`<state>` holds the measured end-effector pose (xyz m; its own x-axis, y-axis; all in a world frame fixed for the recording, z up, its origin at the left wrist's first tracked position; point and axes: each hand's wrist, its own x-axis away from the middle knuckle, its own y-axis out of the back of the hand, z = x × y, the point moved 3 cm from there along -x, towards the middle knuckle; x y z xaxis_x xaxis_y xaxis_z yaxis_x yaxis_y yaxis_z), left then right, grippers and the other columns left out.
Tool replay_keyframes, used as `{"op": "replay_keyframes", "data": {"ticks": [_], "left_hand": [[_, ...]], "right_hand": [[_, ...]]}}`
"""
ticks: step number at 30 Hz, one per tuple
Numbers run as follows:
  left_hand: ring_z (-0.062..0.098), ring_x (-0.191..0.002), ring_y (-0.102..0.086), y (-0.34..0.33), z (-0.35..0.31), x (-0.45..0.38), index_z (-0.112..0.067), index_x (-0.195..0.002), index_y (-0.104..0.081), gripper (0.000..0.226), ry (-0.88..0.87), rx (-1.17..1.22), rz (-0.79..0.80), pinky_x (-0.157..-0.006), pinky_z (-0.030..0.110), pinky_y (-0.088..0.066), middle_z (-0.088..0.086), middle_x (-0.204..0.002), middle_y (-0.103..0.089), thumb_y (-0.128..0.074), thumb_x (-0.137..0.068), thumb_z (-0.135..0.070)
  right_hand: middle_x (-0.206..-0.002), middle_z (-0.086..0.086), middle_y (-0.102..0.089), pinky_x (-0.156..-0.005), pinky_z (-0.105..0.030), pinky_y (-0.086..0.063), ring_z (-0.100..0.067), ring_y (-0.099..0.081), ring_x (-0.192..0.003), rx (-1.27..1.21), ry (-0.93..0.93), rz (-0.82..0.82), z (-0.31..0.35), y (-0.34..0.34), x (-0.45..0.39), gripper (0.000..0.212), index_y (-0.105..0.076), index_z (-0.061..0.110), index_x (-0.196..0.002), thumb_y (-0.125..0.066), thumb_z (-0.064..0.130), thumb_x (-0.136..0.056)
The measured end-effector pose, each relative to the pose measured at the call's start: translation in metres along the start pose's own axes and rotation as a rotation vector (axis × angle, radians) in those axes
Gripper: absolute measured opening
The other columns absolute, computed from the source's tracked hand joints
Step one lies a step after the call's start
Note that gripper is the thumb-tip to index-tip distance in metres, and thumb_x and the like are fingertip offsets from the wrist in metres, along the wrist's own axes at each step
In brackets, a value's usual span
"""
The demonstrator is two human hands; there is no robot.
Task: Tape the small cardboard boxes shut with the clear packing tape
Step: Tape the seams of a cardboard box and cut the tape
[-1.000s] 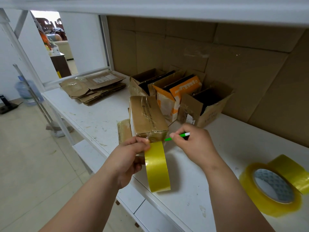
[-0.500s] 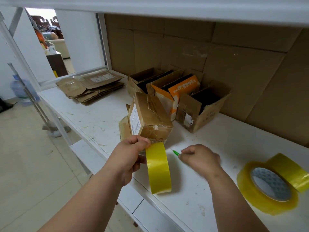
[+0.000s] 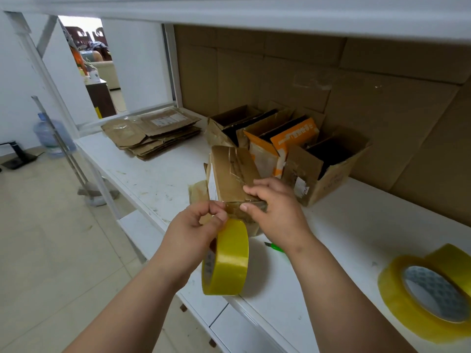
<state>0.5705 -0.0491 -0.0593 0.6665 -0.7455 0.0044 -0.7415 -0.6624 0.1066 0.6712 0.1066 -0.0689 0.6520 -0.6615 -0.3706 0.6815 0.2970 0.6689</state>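
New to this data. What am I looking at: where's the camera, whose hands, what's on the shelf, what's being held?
There is no robot. One wide-angle camera worn on a person's head looks down at their two bare hands. The left hand pinches the free tape end, with the yellowish tape roll hanging below it. The right hand grips the near end of a small cardboard box standing on the white shelf. Also on the shelf: a green tool partly hidden under the right wrist, a second tape roll lying flat at the right, open boxes behind, and flattened cardboard at the back left.
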Motion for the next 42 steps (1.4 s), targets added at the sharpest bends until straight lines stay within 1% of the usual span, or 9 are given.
{"op": "replay_keyframes", "data": {"ticks": [5,9,12,16,22,27,30,35,42], "left_hand": [[0.009,-0.091,-0.061,0.007,-0.010,0.003,-0.034,-0.078,-0.062,0.011,-0.319,-0.338,0.031,-0.075,0.030,-0.050,-0.021,-0.106,-0.062,-0.061,-0.087,-0.030],[0.013,-0.087,-0.065,0.014,-0.001,-0.009,-0.027,-0.069,-0.062,0.029,-0.103,-0.162,0.027,-0.062,0.028,-0.049,-0.020,-0.113,-0.066,-0.063,-0.094,-0.013],[0.012,-0.087,-0.065,0.017,0.004,-0.014,-0.019,-0.070,-0.061,0.027,-0.053,-0.086,0.034,-0.060,0.024,-0.046,-0.019,-0.113,-0.068,-0.060,-0.096,-0.009],[-0.005,-0.055,-0.054,0.022,0.002,-0.012,-0.010,-0.073,-0.058,0.025,-0.013,-0.008,0.037,-0.045,0.011,-0.037,-0.013,-0.115,-0.069,-0.056,-0.098,-0.007],[-0.005,-0.051,-0.053,0.020,0.001,-0.012,-0.010,-0.074,-0.057,0.024,0.008,0.063,0.028,-0.043,0.011,-0.036,-0.010,-0.117,-0.069,-0.056,-0.098,-0.007],[0.005,-0.062,-0.054,0.016,0.000,-0.009,-0.006,-0.081,-0.062,0.019,0.005,0.088,-0.005,-0.046,0.012,-0.039,-0.015,-0.113,-0.071,-0.056,-0.098,-0.011],[0.007,-0.055,-0.050,0.013,-0.004,-0.009,-0.003,-0.084,-0.061,0.018,0.012,0.131,-0.032,-0.047,0.019,-0.037,-0.016,-0.112,-0.072,-0.056,-0.098,-0.011],[0.011,-0.052,-0.046,0.009,-0.010,-0.009,-0.012,-0.083,-0.060,0.016,0.062,0.204,-0.055,-0.049,0.025,-0.034,-0.017,-0.114,-0.071,-0.057,-0.098,-0.014],[0.016,-0.054,-0.050,0.006,-0.017,-0.001,-0.011,-0.083,-0.059,0.017,0.058,0.311,-0.161,-0.039,0.017,-0.037,-0.007,-0.112,-0.071,-0.055,-0.099,-0.012]], "right_hand": [[-0.117,0.011,-0.048,-0.108,-0.027,-0.036,-0.015,-0.044,-0.123,-0.074,-0.001,0.017,0.008,-0.008,-0.005,0.041,-0.072,0.023,-0.116,-0.083,0.023,-0.076],[-0.129,0.011,-0.045,-0.113,-0.023,-0.030,-0.008,-0.039,-0.131,-0.197,-0.041,0.170,0.006,-0.004,-0.007,0.044,-0.068,0.026,-0.124,-0.077,0.015,-0.082],[-0.125,0.012,-0.047,-0.113,-0.026,-0.034,-0.008,-0.042,-0.127,-0.183,-0.022,0.122,0.006,-0.006,-0.008,0.039,-0.069,0.026,-0.121,-0.074,0.011,-0.085],[-0.126,0.014,-0.050,-0.110,-0.022,-0.036,-0.007,-0.043,-0.128,-0.217,-0.028,0.106,0.006,-0.010,-0.005,0.040,-0.071,0.025,-0.119,-0.073,0.005,-0.085],[-0.131,0.023,-0.051,-0.101,-0.004,-0.033,0.020,-0.041,-0.121,-0.349,-0.090,0.031,0.004,-0.005,0.005,0.053,-0.066,0.029,-0.123,-0.059,-0.009,-0.086],[-0.072,0.011,-0.053,-0.064,-0.024,-0.039,-0.007,-0.046,-0.064,-0.484,-0.270,-0.298,0.007,-0.006,0.035,0.006,-0.058,0.020,-0.072,-0.058,0.024,-0.068],[-0.063,-0.003,-0.053,-0.063,-0.031,-0.039,-0.012,-0.048,-0.061,-0.593,-0.269,-0.052,0.011,-0.010,0.048,0.046,-0.058,0.001,-0.070,-0.062,0.046,-0.069],[-0.100,-0.005,-0.074,-0.085,-0.029,-0.050,-0.017,-0.068,-0.095,-0.810,-0.317,0.481,0.021,-0.016,0.062,0.061,-0.072,0.005,-0.104,-0.077,0.049,-0.062],[-0.091,0.000,-0.069,-0.075,-0.019,-0.048,-0.010,-0.062,-0.084,-0.866,-0.231,0.454,0.032,0.008,0.065,0.040,-0.065,0.004,-0.107,-0.070,0.028,-0.076]]}}
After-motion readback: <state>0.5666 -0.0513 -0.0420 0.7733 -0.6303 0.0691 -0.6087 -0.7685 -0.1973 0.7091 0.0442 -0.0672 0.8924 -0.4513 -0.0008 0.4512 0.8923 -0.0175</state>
